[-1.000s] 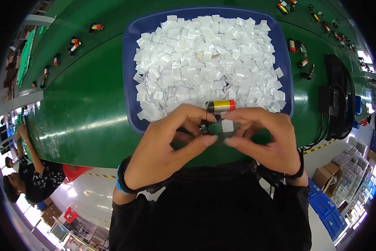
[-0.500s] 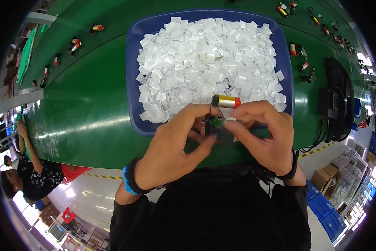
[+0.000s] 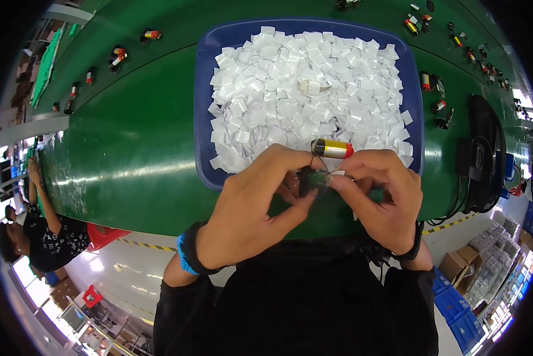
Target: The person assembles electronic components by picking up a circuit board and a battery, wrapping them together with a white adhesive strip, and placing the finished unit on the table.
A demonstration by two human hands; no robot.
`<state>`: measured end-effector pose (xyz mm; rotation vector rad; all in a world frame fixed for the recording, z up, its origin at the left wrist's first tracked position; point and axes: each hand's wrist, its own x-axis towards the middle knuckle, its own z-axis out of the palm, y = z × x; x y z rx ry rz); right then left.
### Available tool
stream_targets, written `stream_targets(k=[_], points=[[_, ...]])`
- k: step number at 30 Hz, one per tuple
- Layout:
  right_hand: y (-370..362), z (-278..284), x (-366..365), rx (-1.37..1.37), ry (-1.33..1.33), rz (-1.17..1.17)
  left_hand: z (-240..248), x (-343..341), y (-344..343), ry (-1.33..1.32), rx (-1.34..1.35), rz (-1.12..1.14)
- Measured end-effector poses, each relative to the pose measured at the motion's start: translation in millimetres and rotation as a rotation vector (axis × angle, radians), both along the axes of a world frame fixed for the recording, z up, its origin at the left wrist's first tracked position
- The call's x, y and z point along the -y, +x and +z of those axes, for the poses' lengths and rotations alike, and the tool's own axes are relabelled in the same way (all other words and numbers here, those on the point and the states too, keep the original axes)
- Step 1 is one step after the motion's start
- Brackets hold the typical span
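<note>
Between my hands, at the near rim of the bin, is a small green circuit board (image 3: 318, 178) with a dark part on its left. Thin wires run from it to a cylindrical battery (image 3: 333, 148) with black, yellow-silver and red bands. My left hand (image 3: 260, 193) is closed on the circuit board's left side, thumb below and index finger above. My right hand (image 3: 384, 193) pinches a small white piece (image 3: 338, 172) against the board's right end. The fingertips partly cover the board, and its details are blurred.
A blue bin (image 3: 203, 113) heaped with small white squares (image 3: 314, 89) stands on the green table (image 3: 130, 136). Similar batteries with wires (image 3: 118, 57) lie at far left and far right. A black object with cables (image 3: 485, 148) sits at right. A co-worker (image 3: 47, 234) is at far left.
The whole view has shifted a little, so the bin and table items sit slightly further right. Both hands keep their hold on the circuit board and the white piece.
</note>
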<state>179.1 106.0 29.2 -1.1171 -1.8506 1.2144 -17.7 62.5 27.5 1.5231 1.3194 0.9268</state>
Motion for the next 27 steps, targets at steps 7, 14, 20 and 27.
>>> stream_targets(k=[7, 14, 20, 27], points=[[-3.8, -0.2, -0.7, 0.053, 0.101, 0.073, 8.6, -1.5, -14.8, -0.088, 0.086, -0.024], [-21.1, 1.0, -0.6, 0.086, 0.0, 0.054, 3.8, 1.2, -31.4, 0.008, -0.042, -0.023], [-33.2, 5.4, -15.6, 0.082, -0.097, 0.196, 4.1, 2.9, -41.6, -0.014, -0.073, 0.028], [-4.8, 19.3, -45.2, 0.249, 0.122, -0.097, 9.8, -9.6, -40.6, -0.043, 0.007, 0.063]])
